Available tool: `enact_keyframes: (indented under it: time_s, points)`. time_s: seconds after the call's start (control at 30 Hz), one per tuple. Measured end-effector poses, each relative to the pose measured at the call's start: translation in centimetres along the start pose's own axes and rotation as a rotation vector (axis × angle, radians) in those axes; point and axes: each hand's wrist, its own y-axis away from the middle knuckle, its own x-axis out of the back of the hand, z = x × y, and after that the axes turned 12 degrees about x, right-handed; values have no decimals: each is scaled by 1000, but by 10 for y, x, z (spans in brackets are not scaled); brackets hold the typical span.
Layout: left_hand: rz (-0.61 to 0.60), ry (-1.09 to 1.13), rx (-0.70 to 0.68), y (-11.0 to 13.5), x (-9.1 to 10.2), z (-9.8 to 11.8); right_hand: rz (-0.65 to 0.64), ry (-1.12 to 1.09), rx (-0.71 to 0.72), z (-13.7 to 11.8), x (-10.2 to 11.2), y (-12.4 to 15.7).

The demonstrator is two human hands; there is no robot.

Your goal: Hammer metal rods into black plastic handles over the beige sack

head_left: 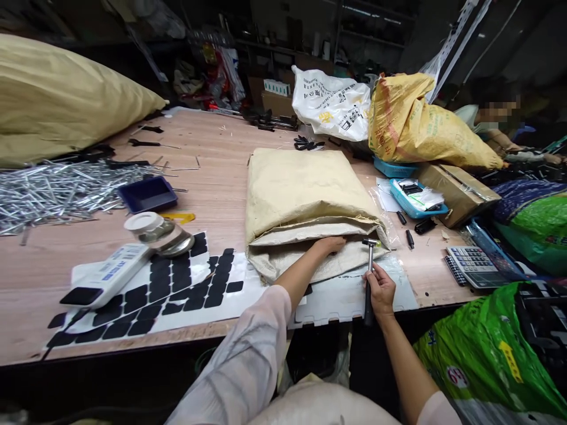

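Observation:
A beige woven sack (301, 177) lies flat on the workbench with its mouth towards me, the layers gaping a little. At that mouth is my left hand (331, 245), its fingers curled against the lower layer and partly hidden. My right hand (381, 288) is closed around a small hammer (370, 260) with a metal shaft, a black handle and a yellowish face on one end of its head. The hammer stands head up, in front of the sack's right corner. What the sack contains is hidden.
Left are metal rods (66, 189), a blue tray (148, 195), a jar (166, 233), a white device (110, 274) and black pads (208, 289). Right are a teal basket (416, 203), a carton (456, 192), a calculator (476, 265) and a green bag (469, 354). Another person works at far right.

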Motion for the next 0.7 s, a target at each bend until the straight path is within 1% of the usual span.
enact_keyframes:
  time_s: [0.1, 0.17, 0.23, 0.33, 0.43, 0.53, 0.6, 0.63, 0.7]
  points:
    - [-66, -83, -17, 34, 12, -19, -27, 6, 5, -2, 1, -1]
    - [-47, -151, -45, 57, 20, -29, -31, 10, 4, -1, 1, -2]
    - [0, -200, -80, 75, 27, -35, -33, 15, 2, -1, 2, -2]
    - [32, -218, -121, 91, 36, -39, -39, 16, -6, 1, 3, -3]
    - [92, -167, -109, 101, 42, -39, -45, 26, 4, 3, 3, -4]
    - [266, -105, -52, 117, 39, -37, -45, 27, 12, 3, 4, -5]
    - [379, -95, 26, 131, 31, -35, -42, 20, 10, 4, 4, -5]
    - [410, -101, 71, 139, 26, -34, -42, 20, 11, 4, 4, -5]
    - [414, -119, 147, 150, 15, -34, -45, 29, 17, 4, 4, -5]
